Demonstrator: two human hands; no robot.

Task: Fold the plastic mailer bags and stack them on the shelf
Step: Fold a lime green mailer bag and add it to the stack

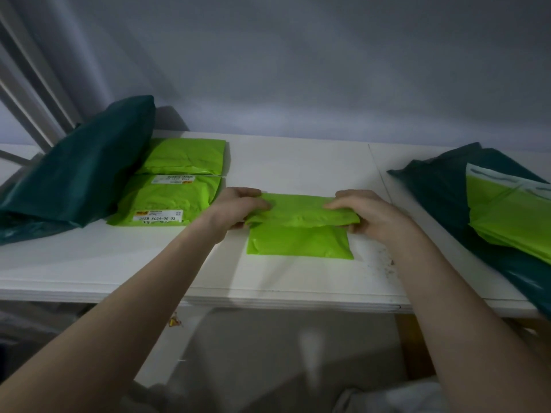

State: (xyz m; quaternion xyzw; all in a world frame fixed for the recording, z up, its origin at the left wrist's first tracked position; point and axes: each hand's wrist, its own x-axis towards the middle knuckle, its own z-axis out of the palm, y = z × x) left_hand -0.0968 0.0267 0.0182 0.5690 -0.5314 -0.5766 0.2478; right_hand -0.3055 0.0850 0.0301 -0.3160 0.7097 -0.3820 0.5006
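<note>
A lime-green mailer bag [299, 231] lies flat on the white counter [298, 165], near its front edge and roughly in the middle. Its far part is doubled over toward the person, so a folded band lies across the upper half while the lower half stays flat on the counter.

The left hand [238, 208] grips the left end of that folded band, fingers curled over the top and thumb tucked under the fold. The right hand [362, 213] grips the right end the same way, fingers [337, 205] lying over the plastic and thumb beneath it. Both forearms reach in from the front edge of the counter.

To the left of the mailer bag, well apart from it, a labelled green parcel [167, 201] lies on the counter, with another green parcel [186, 156] just behind it. Left of those a dark teal bag [77, 171] leans up toward the wall. To the right of the mailer bag, a second dark teal bag [441, 186] lies on the counter with an unfolded lime-green bag [510, 213] resting on top of it.
</note>
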